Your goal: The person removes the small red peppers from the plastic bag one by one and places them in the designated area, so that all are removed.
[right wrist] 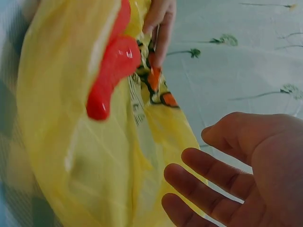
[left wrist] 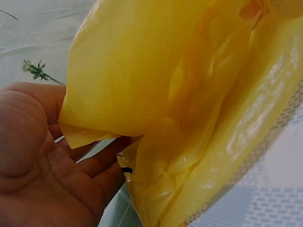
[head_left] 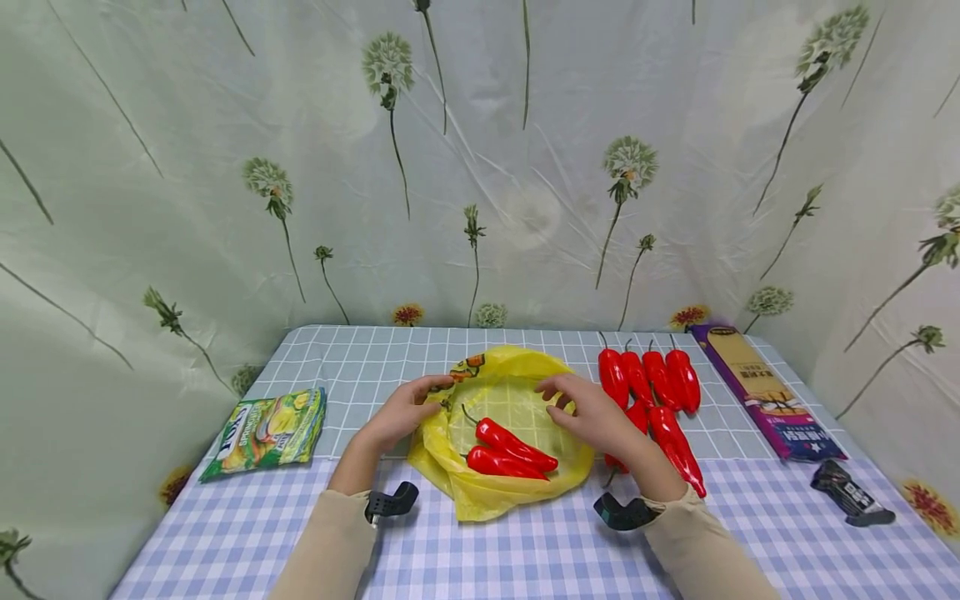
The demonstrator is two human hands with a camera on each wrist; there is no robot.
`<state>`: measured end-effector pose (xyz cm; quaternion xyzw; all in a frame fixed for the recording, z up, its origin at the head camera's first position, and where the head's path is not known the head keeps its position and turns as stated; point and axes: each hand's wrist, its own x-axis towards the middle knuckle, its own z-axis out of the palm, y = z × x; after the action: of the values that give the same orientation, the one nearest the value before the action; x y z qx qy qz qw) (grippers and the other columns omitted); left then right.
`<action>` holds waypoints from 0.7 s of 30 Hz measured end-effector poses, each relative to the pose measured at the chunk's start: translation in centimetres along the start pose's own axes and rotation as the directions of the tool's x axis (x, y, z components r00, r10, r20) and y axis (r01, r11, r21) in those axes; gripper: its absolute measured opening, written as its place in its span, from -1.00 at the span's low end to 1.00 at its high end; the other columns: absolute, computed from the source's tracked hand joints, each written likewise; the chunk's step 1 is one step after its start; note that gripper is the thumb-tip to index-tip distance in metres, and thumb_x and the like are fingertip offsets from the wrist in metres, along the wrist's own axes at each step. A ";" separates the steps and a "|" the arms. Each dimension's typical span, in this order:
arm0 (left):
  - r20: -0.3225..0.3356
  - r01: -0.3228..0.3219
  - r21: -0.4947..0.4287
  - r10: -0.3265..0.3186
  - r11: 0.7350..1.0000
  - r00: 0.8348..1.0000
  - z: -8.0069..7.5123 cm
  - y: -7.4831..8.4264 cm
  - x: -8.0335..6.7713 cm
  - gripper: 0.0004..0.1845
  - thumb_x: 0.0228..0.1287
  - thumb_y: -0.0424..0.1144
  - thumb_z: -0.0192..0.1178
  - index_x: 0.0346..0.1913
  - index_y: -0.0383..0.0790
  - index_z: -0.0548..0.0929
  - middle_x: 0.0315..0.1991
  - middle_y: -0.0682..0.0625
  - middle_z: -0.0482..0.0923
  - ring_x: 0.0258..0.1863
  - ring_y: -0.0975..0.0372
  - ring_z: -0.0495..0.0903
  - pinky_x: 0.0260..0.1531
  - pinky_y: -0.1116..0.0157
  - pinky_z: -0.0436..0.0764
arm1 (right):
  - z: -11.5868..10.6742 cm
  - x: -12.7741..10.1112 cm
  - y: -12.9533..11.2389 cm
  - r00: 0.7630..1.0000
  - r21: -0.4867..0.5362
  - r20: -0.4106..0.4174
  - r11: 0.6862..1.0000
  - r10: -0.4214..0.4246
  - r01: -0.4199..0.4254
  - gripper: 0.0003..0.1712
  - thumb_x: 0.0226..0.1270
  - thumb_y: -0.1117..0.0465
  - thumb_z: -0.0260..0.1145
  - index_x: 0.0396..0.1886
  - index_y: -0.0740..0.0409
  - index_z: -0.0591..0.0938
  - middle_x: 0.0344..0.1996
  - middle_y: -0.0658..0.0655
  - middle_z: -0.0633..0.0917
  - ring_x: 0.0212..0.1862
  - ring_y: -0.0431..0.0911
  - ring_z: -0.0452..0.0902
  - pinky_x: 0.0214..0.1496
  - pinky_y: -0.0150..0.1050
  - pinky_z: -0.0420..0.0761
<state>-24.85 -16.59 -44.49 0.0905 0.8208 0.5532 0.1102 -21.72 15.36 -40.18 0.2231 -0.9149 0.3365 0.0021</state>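
Bagging red chilies: my hands work the mouth of the thin yellow plastic bag (head_left: 501,433) at the middle of the checked tablecloth (head_left: 525,550).

Two glossy red chili peppers (head_left: 510,452) already lie inside it. My left hand (head_left: 405,410) pinches the bag's left rim; my right hand (head_left: 588,410) hovers over the right rim, fingers loose and empty. The loose red peppers (head_left: 651,379) wait just beside it. I judge loading is early; next I need one from that row.
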 end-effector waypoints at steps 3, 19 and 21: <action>-0.001 -0.005 0.006 0.005 1.000 1.000 0.0 -0.1 0.0 -0.49 0.35 -0.42 0.06 0.35 -0.11 0.52 0.44 -0.13 0.39 0.51 -0.09 0.22 0.41 -0.09 0.36 | 0.8 0.1 -0.2 1.000 0.050 0.021 0.999 -0.015 0.013 -0.63 0.32 0.30 0.32 0.12 0.13 0.61 -0.06 0.14 0.70 -0.13 -0.11 0.61 -0.10 -0.27 0.72; 0.007 -0.029 0.005 0.029 1.000 1.000 -0.2 -0.1 -0.1 -0.48 0.34 -0.43 0.07 0.36 -0.15 0.50 0.43 -0.17 0.39 0.39 -0.03 0.38 0.22 0.13 0.57 | 3.6 0.0 -0.5 0.991 0.136 0.130 0.991 -0.013 -0.005 -0.60 0.35 0.16 0.34 0.17 0.06 0.62 -0.09 0.00 0.71 -0.13 -0.15 0.58 -0.11 -0.39 0.66; 0.011 -0.033 0.003 0.033 0.999 0.999 -0.2 -0.1 -0.1 -0.48 0.34 -0.42 0.07 0.36 -0.16 0.49 0.43 -0.18 0.40 0.35 -0.02 0.41 0.15 0.19 0.60 | 3.7 -0.1 -0.6 0.990 0.127 0.138 0.992 -0.010 -0.007 -0.60 0.34 0.14 0.36 0.16 0.05 0.62 -0.10 -0.02 0.71 -0.14 -0.16 0.58 -0.13 -0.42 0.64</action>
<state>-24.85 -16.82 -44.48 0.1072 0.8195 0.5530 0.1054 -20.83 12.76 -42.70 0.2462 -0.8893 0.3780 -0.0753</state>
